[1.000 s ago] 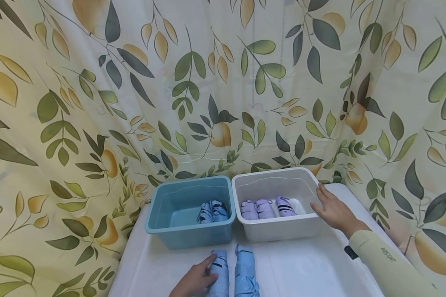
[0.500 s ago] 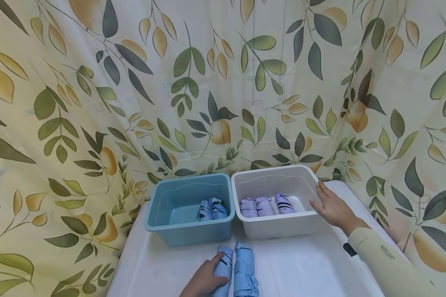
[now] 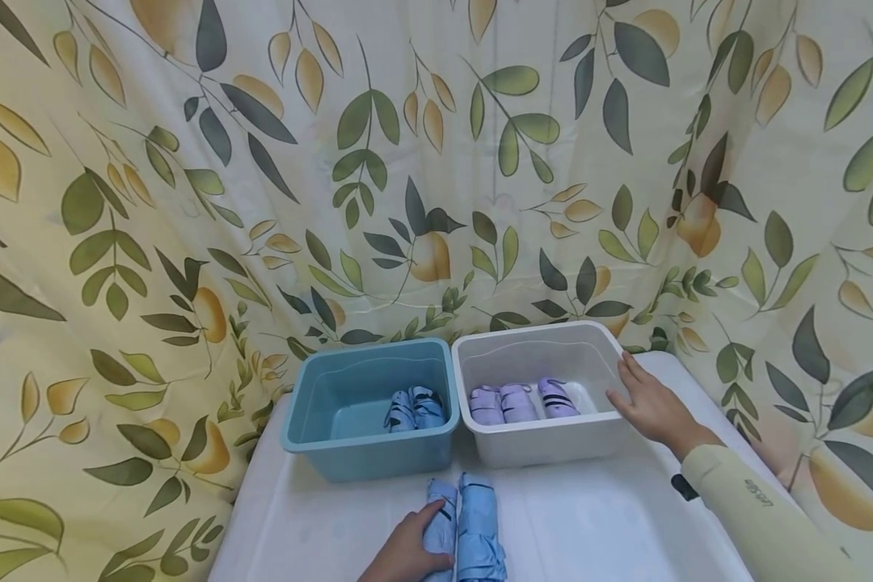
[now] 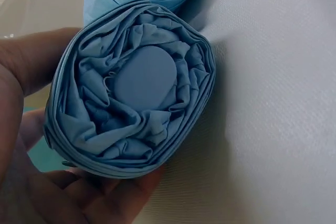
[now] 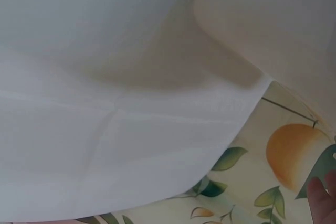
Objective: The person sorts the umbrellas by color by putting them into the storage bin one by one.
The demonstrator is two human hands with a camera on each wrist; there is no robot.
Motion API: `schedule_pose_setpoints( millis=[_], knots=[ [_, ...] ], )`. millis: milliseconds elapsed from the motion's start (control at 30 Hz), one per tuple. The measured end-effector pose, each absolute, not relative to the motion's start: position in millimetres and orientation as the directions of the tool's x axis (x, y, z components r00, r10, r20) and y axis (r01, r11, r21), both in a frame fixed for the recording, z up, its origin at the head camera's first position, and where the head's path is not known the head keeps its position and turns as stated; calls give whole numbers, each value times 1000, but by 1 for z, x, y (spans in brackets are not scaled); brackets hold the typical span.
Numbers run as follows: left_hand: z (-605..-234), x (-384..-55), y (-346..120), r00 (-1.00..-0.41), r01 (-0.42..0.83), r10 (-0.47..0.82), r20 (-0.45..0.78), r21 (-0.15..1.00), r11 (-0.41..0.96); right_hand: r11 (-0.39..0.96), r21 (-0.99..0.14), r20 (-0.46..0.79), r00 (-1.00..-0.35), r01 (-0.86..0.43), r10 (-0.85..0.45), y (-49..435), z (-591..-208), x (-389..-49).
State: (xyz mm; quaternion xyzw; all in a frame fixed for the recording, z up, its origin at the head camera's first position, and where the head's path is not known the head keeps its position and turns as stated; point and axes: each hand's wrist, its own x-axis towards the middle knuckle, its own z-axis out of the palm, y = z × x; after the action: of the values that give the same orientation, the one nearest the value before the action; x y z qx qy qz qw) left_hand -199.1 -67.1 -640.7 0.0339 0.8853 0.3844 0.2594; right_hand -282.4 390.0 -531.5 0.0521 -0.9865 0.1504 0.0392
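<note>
My left hand [image 3: 409, 548] grips a folded light-blue umbrella [image 3: 442, 517] on the white table. In the left wrist view, the fingers and thumb lie around the sides of this umbrella [image 4: 142, 82], whose rounded end faces the camera. A second folded blue umbrella [image 3: 478, 521] lies close along its right side. My right hand [image 3: 655, 411], fingers extended, rests against the right rim of the white bin [image 3: 546, 444]. Inside that bin are three folded lilac umbrellas, one [image 3: 557, 399] set apart from the other two. Only some fingertips [image 5: 320, 198] show in the right wrist view.
A teal bin [image 3: 371, 449] stands left of the white one, with two folded blue umbrellas [image 3: 427, 408] at its right end. Both bins sit side by side toward the back of the white table [image 3: 320, 525]. A leaf-patterned curtain [image 3: 422, 202] hangs behind and on both sides.
My left hand has shifted right and slightly forward with the umbrella, bringing it closer to the other loose one. The right hand stays at the white bin's rim.
</note>
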Motion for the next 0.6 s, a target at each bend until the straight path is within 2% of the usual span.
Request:
schedule_pose_setpoints(
  millis=[233, 600],
  knots=[
    [-630, -195, -69, -865, -179, 226, -449, 695, 696, 946, -308, 87, -993, -105, -82, 390, -531, -282],
    [-601, -195, -91, -888, -31, 283, -362, 662, 749, 949, -298, 91, -993, -105, -82, 389, -532, -281]
  ],
)
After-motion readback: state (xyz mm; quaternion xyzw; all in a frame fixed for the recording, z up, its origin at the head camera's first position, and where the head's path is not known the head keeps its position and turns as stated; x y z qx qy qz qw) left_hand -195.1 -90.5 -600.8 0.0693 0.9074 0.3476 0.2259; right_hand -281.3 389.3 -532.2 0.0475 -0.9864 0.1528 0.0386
